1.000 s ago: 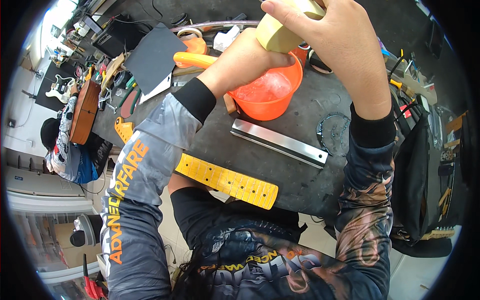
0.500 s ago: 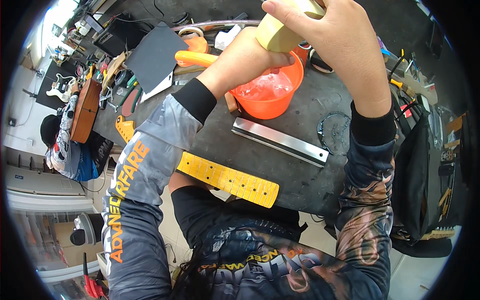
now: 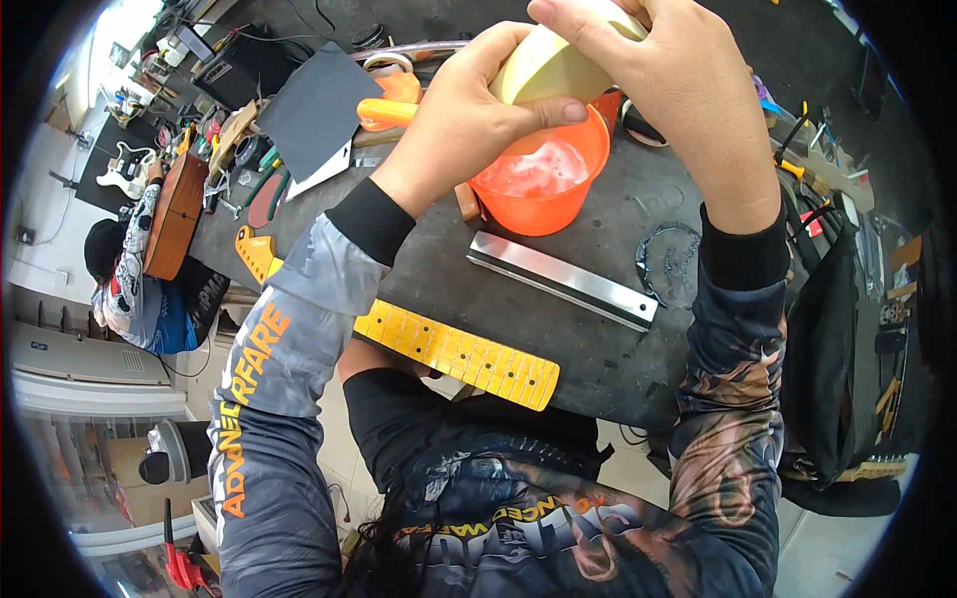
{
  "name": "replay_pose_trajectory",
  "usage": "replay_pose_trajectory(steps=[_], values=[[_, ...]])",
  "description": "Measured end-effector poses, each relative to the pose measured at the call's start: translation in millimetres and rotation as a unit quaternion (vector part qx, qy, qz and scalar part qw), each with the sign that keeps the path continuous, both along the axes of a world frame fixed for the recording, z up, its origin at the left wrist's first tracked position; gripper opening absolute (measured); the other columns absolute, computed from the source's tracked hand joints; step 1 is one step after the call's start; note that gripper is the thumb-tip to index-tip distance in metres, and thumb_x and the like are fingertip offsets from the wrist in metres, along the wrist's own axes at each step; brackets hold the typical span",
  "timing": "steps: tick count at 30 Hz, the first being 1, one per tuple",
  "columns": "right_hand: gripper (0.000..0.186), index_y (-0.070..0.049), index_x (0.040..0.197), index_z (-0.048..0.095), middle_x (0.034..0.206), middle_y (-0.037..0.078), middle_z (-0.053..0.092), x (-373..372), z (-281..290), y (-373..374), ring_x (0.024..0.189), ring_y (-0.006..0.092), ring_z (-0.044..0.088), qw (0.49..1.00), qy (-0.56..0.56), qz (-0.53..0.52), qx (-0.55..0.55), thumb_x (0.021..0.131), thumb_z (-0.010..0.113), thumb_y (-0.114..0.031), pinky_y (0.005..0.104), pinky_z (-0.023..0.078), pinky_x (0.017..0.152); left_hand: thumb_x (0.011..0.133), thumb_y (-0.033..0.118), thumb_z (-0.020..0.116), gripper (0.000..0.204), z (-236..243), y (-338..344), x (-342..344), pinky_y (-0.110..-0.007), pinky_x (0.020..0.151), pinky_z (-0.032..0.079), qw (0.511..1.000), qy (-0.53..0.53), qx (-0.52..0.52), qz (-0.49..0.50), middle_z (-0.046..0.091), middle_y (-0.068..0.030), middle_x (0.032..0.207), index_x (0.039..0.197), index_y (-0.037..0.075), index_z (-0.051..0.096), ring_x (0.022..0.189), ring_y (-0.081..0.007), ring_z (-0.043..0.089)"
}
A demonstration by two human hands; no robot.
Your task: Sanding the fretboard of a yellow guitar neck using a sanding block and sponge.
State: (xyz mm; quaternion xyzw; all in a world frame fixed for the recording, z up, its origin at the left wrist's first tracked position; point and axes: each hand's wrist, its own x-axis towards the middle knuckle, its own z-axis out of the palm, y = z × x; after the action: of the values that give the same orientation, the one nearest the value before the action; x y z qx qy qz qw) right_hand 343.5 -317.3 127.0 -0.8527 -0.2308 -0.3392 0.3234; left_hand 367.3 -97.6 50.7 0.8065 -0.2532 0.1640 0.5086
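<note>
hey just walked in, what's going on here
A person's left hand and right hand both grip a pale yellow, rounded block, held up near the far rim of a round orange plastic bucket containing liquid. A long silver metal bar and a yellow fretted guitar neck lie nearer the person, neither in hand.

The single view looks steeply down from the person's head, facing over the shirt front (image 3: 498, 528) and dark workbench (image 3: 623, 384), near enough that both sleeves (image 3: 284, 448) fill much of the round, edge-bending fisheye field.
</note>
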Motion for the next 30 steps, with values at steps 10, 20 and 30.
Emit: replay_pose_trajectory(steps=[10,20,30], values=[[0.045,0.004,0.119,0.075,0.103,0.024,0.078,-17.2,7.0,-6.8,0.093,0.0378,0.077,0.994,-0.019,0.002,-0.106,0.105,0.090,-0.037,0.0474,0.061,0.084,0.111,0.023,0.092,0.060,1.2,14.7,6.6,-0.034,0.112,0.061,0.987,0.109,-0.078,-0.092,0.080,-0.0047,0.141,0.162,0.005,0.065,0.130,-0.0130,0.076],[0.035,0.006,0.116,0.075,0.102,0.023,0.079,-4.5,15.4,-26.3,0.089,0.0342,0.077,0.990,0.068,0.083,-0.088,0.107,0.088,-0.025,0.0439,0.061,0.082,0.120,0.040,0.082,0.060,6.1,4.4,-4.0,-0.032,0.107,0.062,0.996,0.058,-0.036,-0.055,0.078,-0.0061,0.140,0.164,0.005,0.061,0.128,-0.0129,0.075],[0.037,0.008,0.112,0.074,0.091,0.020,0.075,-7.7,14.2,-19.1,0.081,0.0268,0.073,0.994,0.043,0.100,-0.025,0.104,0.091,-0.024,0.0418,0.059,0.075,0.126,0.045,0.070,0.061,-5.4,5.0,1.7,-0.037,0.120,0.055,0.999,-0.004,-0.038,-0.006,0.070,-0.0100,0.151,0.170,0.006,0.057,0.140,-0.0177,0.068]])
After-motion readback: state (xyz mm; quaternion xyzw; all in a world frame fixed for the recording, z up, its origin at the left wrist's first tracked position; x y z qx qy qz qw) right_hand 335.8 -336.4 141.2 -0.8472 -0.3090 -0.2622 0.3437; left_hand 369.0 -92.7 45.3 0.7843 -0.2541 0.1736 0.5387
